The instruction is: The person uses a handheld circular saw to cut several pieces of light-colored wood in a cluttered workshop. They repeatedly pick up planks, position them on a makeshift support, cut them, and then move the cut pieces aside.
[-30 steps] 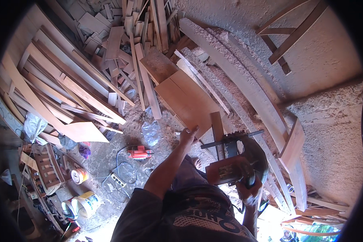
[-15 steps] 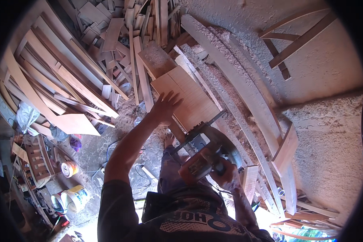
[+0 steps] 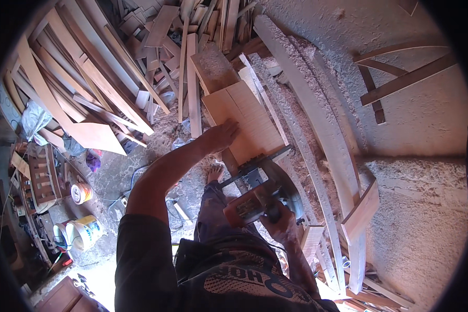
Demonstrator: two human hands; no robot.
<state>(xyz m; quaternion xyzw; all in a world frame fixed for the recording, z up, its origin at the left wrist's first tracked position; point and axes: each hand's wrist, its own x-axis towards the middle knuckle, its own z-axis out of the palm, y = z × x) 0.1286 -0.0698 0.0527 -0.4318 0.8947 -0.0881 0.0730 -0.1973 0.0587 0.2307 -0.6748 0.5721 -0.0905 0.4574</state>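
My right hand (image 3: 280, 224) is wrapped round the rear handle of a circular saw (image 3: 247, 204). The saw's base plate rests at the near end of a flat wooden board (image 3: 255, 117), and the blade's contact with the wood is hidden. My left hand (image 3: 223, 136) is on the board's left part, fingers drawn together and bent against it; the thumb is not clear. A thin dark line crosses the board near its far end. Beneath the board lies a thicker, dust-covered timber block (image 3: 213, 67).
Long curved timbers (image 3: 317, 99), thick with sawdust, run along the right beside a rough wall (image 3: 421, 208). Curved planks (image 3: 70, 78) are stacked at the left, offcuts (image 3: 161, 26) piled beyond. Buckets (image 3: 86, 231) and a cable stand or lie left of my bare foot (image 3: 216, 172).
My left hand has gone from spread fingers over the board to fingers drawn in and pressed on it. The saw stays at the board's near end; the whole view has shifted slightly.
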